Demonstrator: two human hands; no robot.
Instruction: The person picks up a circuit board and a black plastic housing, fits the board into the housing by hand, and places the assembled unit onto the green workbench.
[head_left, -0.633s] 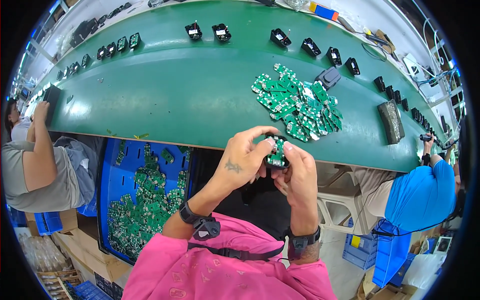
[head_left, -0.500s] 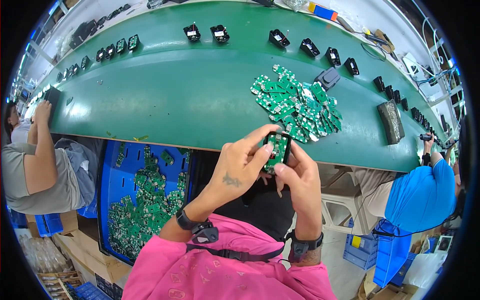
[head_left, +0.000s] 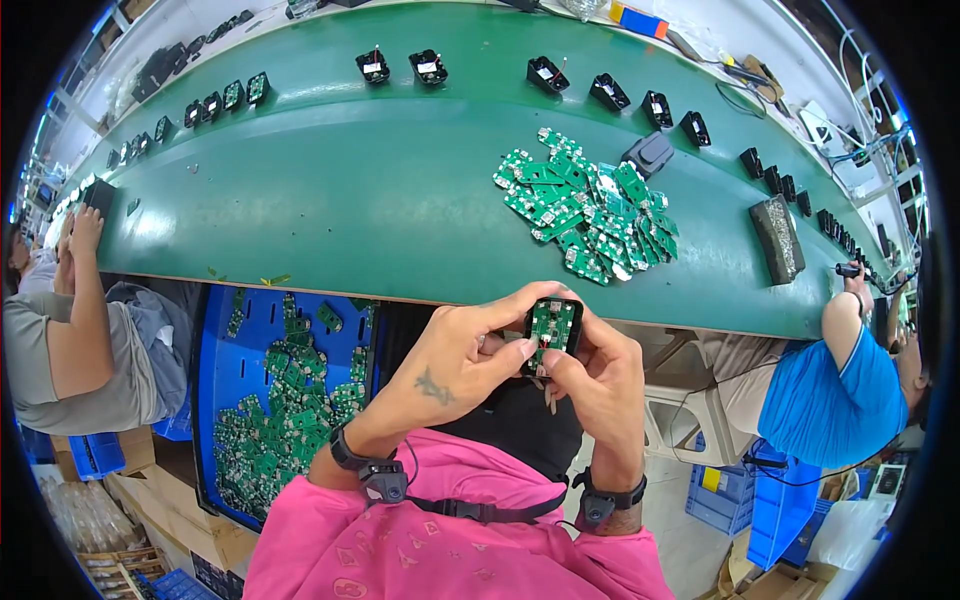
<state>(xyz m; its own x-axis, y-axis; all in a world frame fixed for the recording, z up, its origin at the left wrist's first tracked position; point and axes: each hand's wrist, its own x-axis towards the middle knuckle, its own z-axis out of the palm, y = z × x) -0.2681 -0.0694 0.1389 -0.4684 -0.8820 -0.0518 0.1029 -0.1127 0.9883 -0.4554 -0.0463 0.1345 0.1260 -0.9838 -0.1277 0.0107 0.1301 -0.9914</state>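
Observation:
Just in front of the bench edge, both hands hold a small black plastic housing (head_left: 528,350) with a green circuit board (head_left: 551,322) lying in its open face. My left hand (head_left: 455,352) grips its left side, the thumb near the board's lower left. My right hand (head_left: 603,372) wraps the right side, its thumb at the board's lower end. A bit of red shows between the thumbs. The housing's underside is hidden by my fingers. Beyond the hands, a loose pile of green circuit boards (head_left: 590,215) lies on the green bench (head_left: 330,190).
A blue bin (head_left: 228,345) of boards stands below the bench at left. Black housings (head_left: 428,67) line the bench's far side. A dark grey block (head_left: 777,240) and a grey plastic part (head_left: 648,153) rest at right. Co-workers sit at both sides.
The hands and housing have come slightly nearer to me. My left thumb has slid from the board's upper part toward its lower end, leaving more of the board showing.

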